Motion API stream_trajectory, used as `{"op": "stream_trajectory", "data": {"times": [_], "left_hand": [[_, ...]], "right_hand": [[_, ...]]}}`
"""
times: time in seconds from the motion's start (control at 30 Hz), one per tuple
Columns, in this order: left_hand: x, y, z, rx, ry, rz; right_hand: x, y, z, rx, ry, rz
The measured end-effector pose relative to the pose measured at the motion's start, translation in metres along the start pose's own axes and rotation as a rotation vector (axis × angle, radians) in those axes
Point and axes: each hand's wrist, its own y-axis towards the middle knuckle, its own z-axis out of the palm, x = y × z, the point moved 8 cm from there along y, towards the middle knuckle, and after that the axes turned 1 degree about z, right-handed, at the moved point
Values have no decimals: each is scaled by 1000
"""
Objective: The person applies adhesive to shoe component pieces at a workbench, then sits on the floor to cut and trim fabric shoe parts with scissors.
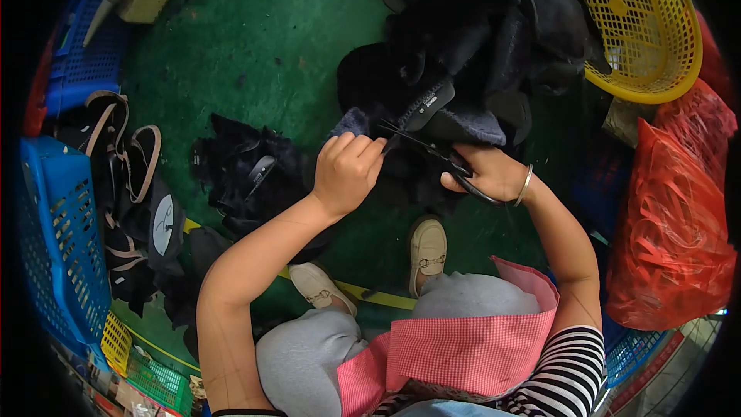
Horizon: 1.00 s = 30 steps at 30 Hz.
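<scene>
My right hand [492,172] grips a pair of scissors [477,190] by the black handles, with the blades pointing left toward my other hand. My left hand [347,170] is closed in a pinch on a dark furry piece [353,123], right beside the blade tips. Just beyond the blades lies a black insole-shaped piece with pale printing [437,100]. It rests against a large heap of black furry pieces [463,31]. How far the scissors' blades are apart is hard to make out.
A smaller dark furry pile [255,166] lies on the green floor [224,46]. Sandal-like straps and soles [143,162] sit beside a blue crate [69,224] at left. A yellow basket [679,69] and a red plastic bag [668,239] stand at right. My shoes are below.
</scene>
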Motion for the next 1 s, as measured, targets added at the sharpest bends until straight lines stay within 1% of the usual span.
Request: {"op": "stream_trajectory", "data": {"times": [0.03, 0.07, 0.13, 0.17, 0.23, 0.27, 0.33, 0.37, 0.4, 0.43, 0.47, 0.5, 0.57, 0.6, 0.63, 0.67, 0.7, 0.73, 0.77, 0.8, 0.83, 0.87, 0.9, 0.97, 1.0], "left_hand": [[2, -3, 1, 28, -41, -40], [-1, -6, 1, 26, -40, -41], [-1, -9, 1, 0, -118, -96], [-2, -9, 1, -2, -117, -94], [3, -10, 0, -11, -181, -163], [4, -14, 2, -13, -179, -163], [3, -25, 5, -10, -261, -174], [2, -32, 3, -10, -259, -176], [13, -44, 19, 214, -394, -438], [18, -67, 35, 442, -525, -702], [15, -74, 34, 446, -542, -682], [15, -83, 35, 445, -540, -687], [16, -100, 28, 172, -893, -756], [22, -111, 26, 124, -960, -806], [29, -122, 24, 74, -1027, -856], [36, -135, 23, 69, -1055, -922], [37, -137, 15, 16, -1068, -941], [35, -137, 7, -34, -1081, -961], [34, -136, 3, -83, -1095, -988], [37, -141, 2, -89, -1089, -989], [40, -150, 4, -69, -1080, -1001], [40, -157, 6, -46, -1074, -1012], [39, -159, 6, -47, -1073, -1015], [37, -158, 4, -91, -1095, -989], [35, -157, 4, -97, -1095, -990]], "right_hand": [[4, -1, -2, -39, -118, -37], [6, 0, -1, -38, -120, -38], [20, 1, -8, -124, -127, -74], [21, 2, -8, -126, -128, -75], [9, 9, 2, -29, -109, 41], [9, 8, 5, -29, -111, 39], [-5, 1, 16, -45, 480, 147], [1, -2, 11, -150, 406, 16], [-1, -5, 19, -148, 407, 15], [1, -8, 21, -202, 370, -57], [1, -10, 25, -256, 332, -130], [-13, -8, 35, -252, 341, -125], [-54, -1, 39, -297, 388, 208], [-77, 6, 37, -337, 512, 301], [-91, 11, 27, -411, 500, 337], [-102, 13, 19, -483, 487, 374], [-94, 13, 9, -547, 380, 333], [-90, 8, 13, -542, 383, 337], [-79, 4, 18, -516, 338, 244], [-63, -1, 23, -487, 290, 146], [-41, -12, 45, -247, 500, 78], [-17, -28, 67, -2, 646, 131], [-7, -38, 91, 162, 718, 119], [-8, -46, 126, 249, 712, 206], [-11, -46, 135, 244, 698, 260]]}}
